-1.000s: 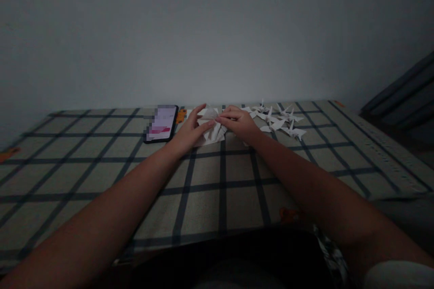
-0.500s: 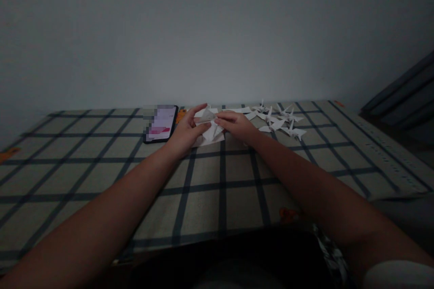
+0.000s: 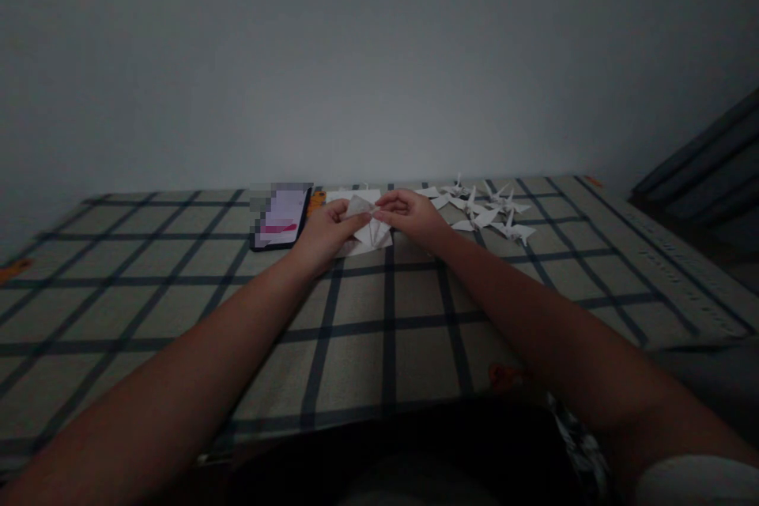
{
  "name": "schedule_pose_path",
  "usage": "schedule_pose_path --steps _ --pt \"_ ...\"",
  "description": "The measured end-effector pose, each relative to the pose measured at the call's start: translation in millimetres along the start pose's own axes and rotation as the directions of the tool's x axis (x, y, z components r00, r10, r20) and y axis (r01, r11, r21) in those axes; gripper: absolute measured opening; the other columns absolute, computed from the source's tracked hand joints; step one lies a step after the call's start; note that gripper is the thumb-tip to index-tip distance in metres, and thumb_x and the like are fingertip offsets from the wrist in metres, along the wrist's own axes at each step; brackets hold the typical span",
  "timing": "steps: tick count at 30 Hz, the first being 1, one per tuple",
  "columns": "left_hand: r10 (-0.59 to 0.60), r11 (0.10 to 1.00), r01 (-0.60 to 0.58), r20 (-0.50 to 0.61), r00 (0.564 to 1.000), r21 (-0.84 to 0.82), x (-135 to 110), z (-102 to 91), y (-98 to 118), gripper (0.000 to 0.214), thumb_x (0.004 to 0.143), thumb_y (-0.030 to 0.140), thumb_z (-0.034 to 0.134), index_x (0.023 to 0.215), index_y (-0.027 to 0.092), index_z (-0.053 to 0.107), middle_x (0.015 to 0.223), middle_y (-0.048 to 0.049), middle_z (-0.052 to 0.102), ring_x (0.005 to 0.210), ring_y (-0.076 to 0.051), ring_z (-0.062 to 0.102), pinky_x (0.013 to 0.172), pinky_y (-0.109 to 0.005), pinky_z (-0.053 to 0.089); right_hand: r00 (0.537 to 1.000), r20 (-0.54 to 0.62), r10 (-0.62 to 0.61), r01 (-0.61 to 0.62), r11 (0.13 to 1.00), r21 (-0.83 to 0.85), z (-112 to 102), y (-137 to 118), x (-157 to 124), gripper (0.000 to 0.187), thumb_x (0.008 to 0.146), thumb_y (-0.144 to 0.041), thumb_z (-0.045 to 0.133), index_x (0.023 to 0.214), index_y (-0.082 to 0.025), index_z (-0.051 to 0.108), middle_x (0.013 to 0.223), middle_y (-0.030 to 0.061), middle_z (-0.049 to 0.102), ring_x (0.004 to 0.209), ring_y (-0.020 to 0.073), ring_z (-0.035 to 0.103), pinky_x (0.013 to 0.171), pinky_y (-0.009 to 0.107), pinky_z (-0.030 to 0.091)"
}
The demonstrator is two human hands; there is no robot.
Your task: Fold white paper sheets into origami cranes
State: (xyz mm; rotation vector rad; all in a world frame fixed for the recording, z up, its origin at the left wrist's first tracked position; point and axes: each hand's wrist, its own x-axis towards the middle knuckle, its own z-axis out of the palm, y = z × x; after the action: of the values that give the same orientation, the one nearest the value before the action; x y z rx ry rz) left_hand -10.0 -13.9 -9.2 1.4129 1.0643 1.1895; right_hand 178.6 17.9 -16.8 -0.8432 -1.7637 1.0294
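Between my two hands is a sheet of white origami paper (image 3: 372, 233), creased and partly folded, low over the table. My left hand (image 3: 325, 233) is closed on its left side, the thumb lying across the paper toward its middle. From the right, my right hand (image 3: 413, 217) pinches the paper near the centre with thumb and fingertips. Both thumbs nearly meet there. Beyond the hands, more white paper (image 3: 349, 195) lies flat, partly hidden by them. Several folded paper cranes (image 3: 483, 213) sit just right of my right hand.
A phone (image 3: 281, 217) with a lit screen lies left of my left hand. The checked tablecloth (image 3: 356, 356) covers the table, which meets a plain wall (image 3: 379, 63) at the back. Dark striped fabric (image 3: 705, 166) rises at the far right.
My left fingers, raised and spread before, have curled down onto the paper. My right fingers have lifted and bent slightly. The paper's upper flap has shifted a little to the left.
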Motion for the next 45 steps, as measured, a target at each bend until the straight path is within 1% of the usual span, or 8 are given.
schedule_pose_path --steps 5,11,19,24,27,32,36,45 --pt "-0.026 1.000 0.026 -0.020 0.999 0.015 1.6 -1.9 -3.6 0.037 0.066 0.046 0.084 0.081 0.016 0.068 0.074 -0.0041 0.070 0.060 -0.016 0.062 0.054 -0.026 0.043 1.000 0.002 0.019 -0.019 1.000 -0.020 -2.0 0.4 0.3 0.026 0.077 -0.039 0.074 0.083 -0.014 0.068 0.083 0.0056 0.069 0.079 0.0150 0.063 0.075 0.031 0.051" --pt "-0.120 0.987 0.119 0.002 0.993 -0.105 2.2 -1.6 -2.4 0.036 0.064 0.042 0.086 0.080 0.015 0.070 0.076 -0.0061 0.072 0.062 -0.017 0.064 0.058 -0.029 0.047 1.000 -0.007 0.014 -0.015 0.997 -0.075 -2.0 -1.6 -0.8 0.026 0.079 -0.040 0.070 0.082 -0.014 0.068 0.081 0.0057 0.068 0.077 0.0155 0.061 0.072 0.030 0.049" --pt "-0.099 0.983 0.099 0.006 0.995 -0.155 1.6 -0.3 -1.1 0.031 0.065 0.038 0.087 0.079 0.015 0.071 0.073 -0.0040 0.070 0.062 -0.015 0.064 0.057 -0.026 0.050 0.999 0.001 0.051 -0.051 0.998 -0.027 -1.1 -1.5 0.4 0.025 0.077 -0.040 0.071 0.083 -0.016 0.067 0.080 0.0032 0.067 0.076 0.0149 0.059 0.073 0.031 0.048" --pt "-0.098 0.923 0.111 0.052 0.994 -0.368 3.2 1.4 4.3 0.026 0.076 0.037 0.072 0.089 0.015 0.074 0.089 -0.0088 0.075 0.076 -0.021 0.069 0.062 -0.032 0.060 0.991 -0.091 0.098 -0.095 0.995 0.032 -2.5 -2.0 0.4 0.021 0.077 -0.035 0.069 0.080 -0.017 0.060 0.076 0.0006 0.061 0.071 0.0132 0.056 0.067 0.029 0.047" --pt "-0.125 0.894 0.151 0.090 0.988 -0.422 3.1 1.2 6.8 0.024 0.079 0.031 0.066 0.093 0.013 0.075 0.094 -0.0107 0.076 0.081 -0.023 0.071 0.066 -0.035 0.063 0.990 -0.075 0.119 -0.109 0.987 0.117 -0.7 -3.0 -0.4 0.023 0.076 -0.037 0.068 0.079 -0.018 0.055 0.074 -0.0017 0.057 0.068 0.0120 0.054 0.064 0.027 0.047" --pt "-0.080 0.921 0.114 0.106 0.991 -0.373 0.5 1.2 6.7 0.020 0.075 0.023 0.074 0.092 0.011 0.076 0.094 -0.0102 0.075 0.083 -0.021 0.070 0.067 -0.031 0.063 0.998 -0.017 0.066 -0.062 0.983 0.174 1.1 -2.4 -0.6 0.030 0.076 -0.045 0.071 0.082 -0.019 0.057 0.078 -0.0012 0.059 0.071 0.0121 0.054 0.065 0.027 0.047" --pt "-0.075 0.950 0.107 0.119 0.990 -0.295 -2.6 3.5 7.7 0.022 0.073 0.028 0.082 0.088 0.013 0.077 0.086 -0.0074 0.075 0.076 -0.016 0.068 0.066 -0.025 0.059 0.999 -0.034 -0.008 0.011 0.995 0.104 0.1 1.5 0.6 0.032 0.077 -0.047 0.072 0.079 -0.019 0.057 0.078 -0.0011 0.058 0.073 0.0124 0.053 0.069 0.027 0.045" --pt "-0.125 0.985 0.129 0.039 0.991 -0.119 -2.4 0.8 3.8 0.034 0.064 0.041 0.090 0.075 0.013 0.073 0.068 -0.0028 0.070 0.055 -0.010 0.059 0.050 -0.020 0.044 0.999 0.040 0.018 -0.020 0.999 0.029 -1.0 -1.5 -1.6 0.033 0.077 -0.049 0.069 0.078 -0.017 0.061 0.076 0.0006 0.060 0.073 0.0135 0.053 0.067 0.028 0.043"
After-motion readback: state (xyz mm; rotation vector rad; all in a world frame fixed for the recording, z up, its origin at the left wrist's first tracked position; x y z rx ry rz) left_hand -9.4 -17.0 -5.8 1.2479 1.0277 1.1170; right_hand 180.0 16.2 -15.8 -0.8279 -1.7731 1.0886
